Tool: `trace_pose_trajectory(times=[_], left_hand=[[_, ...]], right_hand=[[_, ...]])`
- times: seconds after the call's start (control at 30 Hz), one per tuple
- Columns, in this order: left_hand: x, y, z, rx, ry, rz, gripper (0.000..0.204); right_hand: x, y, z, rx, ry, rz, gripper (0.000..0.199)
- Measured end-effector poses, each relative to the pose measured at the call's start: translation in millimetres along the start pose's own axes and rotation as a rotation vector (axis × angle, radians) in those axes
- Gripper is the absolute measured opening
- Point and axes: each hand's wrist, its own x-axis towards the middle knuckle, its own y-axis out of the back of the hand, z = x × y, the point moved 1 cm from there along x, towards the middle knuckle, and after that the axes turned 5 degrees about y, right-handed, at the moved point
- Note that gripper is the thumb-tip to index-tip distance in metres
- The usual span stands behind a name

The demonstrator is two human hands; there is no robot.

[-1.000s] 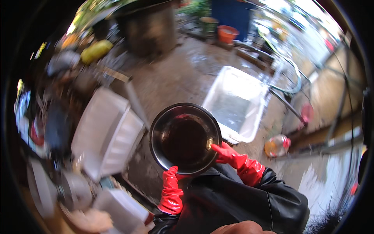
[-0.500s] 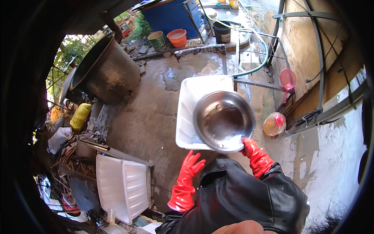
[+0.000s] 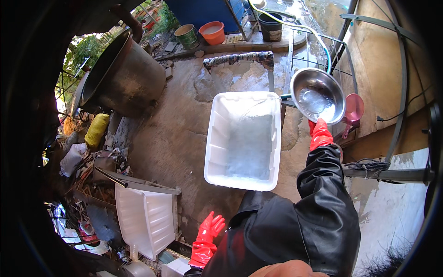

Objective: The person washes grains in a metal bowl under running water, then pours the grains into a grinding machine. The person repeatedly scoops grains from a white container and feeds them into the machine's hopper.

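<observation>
My right hand (image 3: 319, 133), in a red rubber glove, grips the near rim of a round stainless-steel basin (image 3: 317, 98). The basin is held out beyond the far right corner of a white plastic tub (image 3: 210, 152), its shiny inside turned toward me. Clear water seems to lie in the tub, whose ribbed walls show on the left. In its own red glove, my left hand (image 3: 208, 234) hangs low in front of me, fingers stretched and holding nothing. It is apart from the tub, below its near left corner.
A green hose (image 3: 318, 37) leads to the tub's far right corner. A pink dipper (image 3: 353, 110) hangs beside the basin. A second white tub (image 3: 159, 217) stands at lower left, a large dark vat (image 3: 134, 78) at far left. Orange (image 3: 212, 34) and black (image 3: 271, 28) buckets stand behind.
My right hand has carried the basin from over the tub to the far right, uncovering the tub's inside. My left hand has drawn down and left, away from the tub's near edge.
</observation>
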Motion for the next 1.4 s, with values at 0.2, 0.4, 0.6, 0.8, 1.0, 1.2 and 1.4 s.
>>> trace_pose_trajectory(times=[0.2, 0.4, 0.6, 0.8, 1.0, 1.2, 1.4], left_hand=[[-11, 1, 5, -0.004, -0.037, 0.069, 0.069], [-19, -9, 9, 0.002, -0.064, 0.052, 0.069], [-4, -20, 16, -0.110, -0.133, 0.008, 0.066], [-23, -37, 46, -0.354, -0.423, -0.450, 0.054], [-35, -42, 78, -0.646, -0.570, -0.392, 0.063], [-114, -8, 90, -0.868, -0.937, -0.456, 0.062], [-113, 111, 108, -0.937, -1.088, -0.859, 0.050]], right_hand=[[59, 0, -10, 0.022, -0.250, -0.093, 0.045], [16, 2, -12, -0.238, -0.320, -0.011, 0.079], [-119, 0, 28, -0.133, -0.646, -0.286, 0.075], [-412, -101, 88, -0.119, -1.402, -0.721, 0.063], [-627, -138, 121, -0.189, -1.729, -1.137, 0.057], [-775, -116, 126, -0.376, -1.529, -1.439, 0.055], [-903, -91, 120, -0.340, -1.355, -2.008, 0.064]])
